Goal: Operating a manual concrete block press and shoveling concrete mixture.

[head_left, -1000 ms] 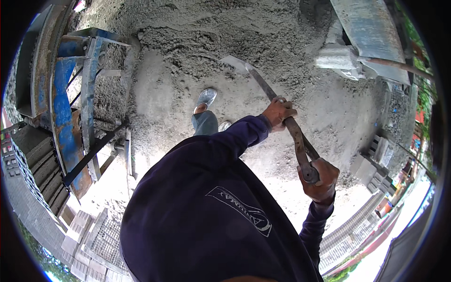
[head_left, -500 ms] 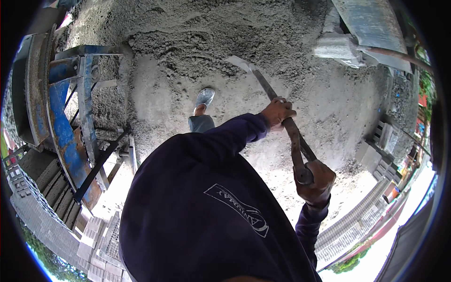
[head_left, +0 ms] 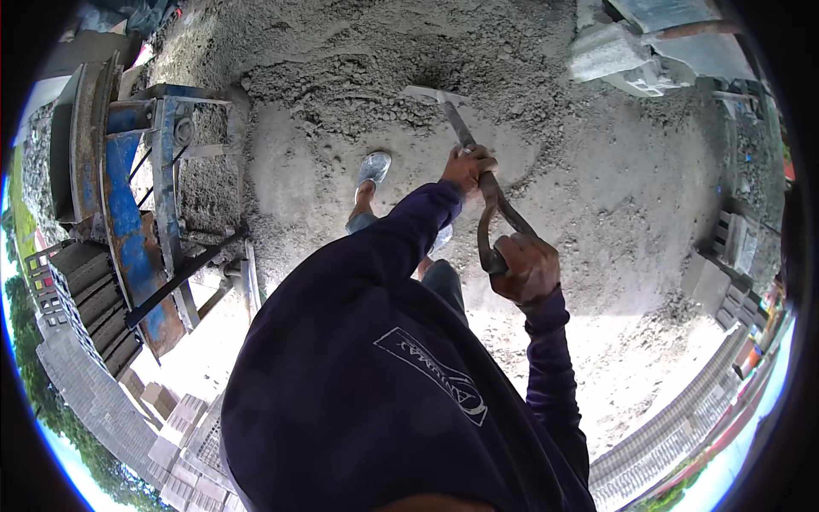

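Observation:
I hold a shovel in both fists, slanting away from me across the ground. My left hand wraps the shaft partway down. At the top end, my right hand is closed around the loop-shaped grip. The pale metal blade lies at the near edge of a spread of loose, damp-looking grey mix; how deep it sits in the mix cannot be told. Below my left forearm show my feet, one in a grey clog-like shoe.
A blue, rusted metal machine frame stands at the left, with a dark bar jutting toward me. Concrete blocks and a metal sheet lie at the far right. Stacked grey blocks line the right side, more the near left.
Both hands have moved left, the right one also farther away from me. The shovel blade has turned and pushed slightly forward into the loose mix. My second foot has come into view.

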{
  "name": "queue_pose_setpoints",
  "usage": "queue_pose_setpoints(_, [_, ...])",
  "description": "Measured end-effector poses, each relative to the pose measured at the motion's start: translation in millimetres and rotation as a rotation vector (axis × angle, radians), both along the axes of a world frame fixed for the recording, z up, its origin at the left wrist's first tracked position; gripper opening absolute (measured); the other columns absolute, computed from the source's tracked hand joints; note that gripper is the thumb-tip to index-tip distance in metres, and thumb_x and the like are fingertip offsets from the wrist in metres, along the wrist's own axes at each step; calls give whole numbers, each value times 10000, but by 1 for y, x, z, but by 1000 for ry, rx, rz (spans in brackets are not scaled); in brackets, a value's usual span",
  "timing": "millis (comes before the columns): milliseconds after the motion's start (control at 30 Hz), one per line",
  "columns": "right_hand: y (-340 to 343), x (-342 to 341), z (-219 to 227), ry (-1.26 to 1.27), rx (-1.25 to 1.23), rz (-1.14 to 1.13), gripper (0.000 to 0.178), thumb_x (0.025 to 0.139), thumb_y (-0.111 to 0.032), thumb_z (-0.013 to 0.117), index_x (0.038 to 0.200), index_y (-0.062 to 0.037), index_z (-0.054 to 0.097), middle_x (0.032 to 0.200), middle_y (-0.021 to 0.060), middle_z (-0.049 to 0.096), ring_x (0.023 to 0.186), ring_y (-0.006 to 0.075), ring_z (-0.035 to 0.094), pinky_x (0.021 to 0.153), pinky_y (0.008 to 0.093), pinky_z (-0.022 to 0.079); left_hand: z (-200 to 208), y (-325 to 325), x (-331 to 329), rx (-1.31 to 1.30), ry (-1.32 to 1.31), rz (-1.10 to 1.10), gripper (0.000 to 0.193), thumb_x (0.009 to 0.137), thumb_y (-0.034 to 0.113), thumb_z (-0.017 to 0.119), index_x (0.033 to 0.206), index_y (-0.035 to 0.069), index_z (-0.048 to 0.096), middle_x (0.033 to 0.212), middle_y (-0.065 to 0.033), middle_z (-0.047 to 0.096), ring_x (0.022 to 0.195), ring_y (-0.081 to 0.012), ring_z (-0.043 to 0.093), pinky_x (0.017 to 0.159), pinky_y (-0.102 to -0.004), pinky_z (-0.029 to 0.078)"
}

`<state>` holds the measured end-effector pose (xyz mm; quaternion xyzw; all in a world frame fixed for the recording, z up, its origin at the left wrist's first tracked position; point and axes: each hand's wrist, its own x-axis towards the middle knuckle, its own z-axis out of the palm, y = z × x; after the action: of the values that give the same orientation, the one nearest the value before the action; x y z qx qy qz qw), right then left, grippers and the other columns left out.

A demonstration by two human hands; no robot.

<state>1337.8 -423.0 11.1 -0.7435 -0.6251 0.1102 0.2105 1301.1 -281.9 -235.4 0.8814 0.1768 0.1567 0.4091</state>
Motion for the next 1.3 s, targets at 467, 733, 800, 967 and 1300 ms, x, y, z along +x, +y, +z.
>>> queue_pose_setpoints(467, [-344,-113,-10,1164,251,-1487,169,705,14,703,783,-41,563,614,-16,500,499,81,468,482,246,382,-128,-148,10,-1727,416,756,643,847,575,632,1110,0,518,851,-169,626,677,-289,639,669,-477,549])
queue_pose_setpoints(733, [-407,-224,-46,1313,519,-2249,173,853,-79,587,736,-110,463,519,-17,397,380,100,369,348,270,325,-254,-356,-72,-1562,988,720,273,782,261,686,748,-2,622,607,-108,626,506,-240,623,480,-378,504])
queue_pose_setpoints(800, [-412,-219,-61,1334,426,-2305,209,878,-108,575,722,-131,439,508,-26,373,372,94,347,340,267,312,-277,-356,-84,-1398,1037,683,291,783,268,705,753,-11,628,622,-110,637,520,-233,629,495,-373,501])
queue_pose_setpoints(967, [-294,-135,-143,1403,235,-2301,271,903,-153,557,680,-163,402,493,-35,364,354,101,333,323,258,303,-368,-211,-105,-1041,843,784,234,772,184,655,687,-23,587,552,-114,589,444,-254,586,451,-396,484])
queue_pose_setpoints(1300, [-109,-73,-451,1593,165,-2068,238,819,-181,595,632,-140,454,493,-9,415,380,133,443,352,269,360,-499,132,21,-1517,393,1033,126,838,122,613,845,66,501,647,-47,512,517,-211,521,502,-403,461])
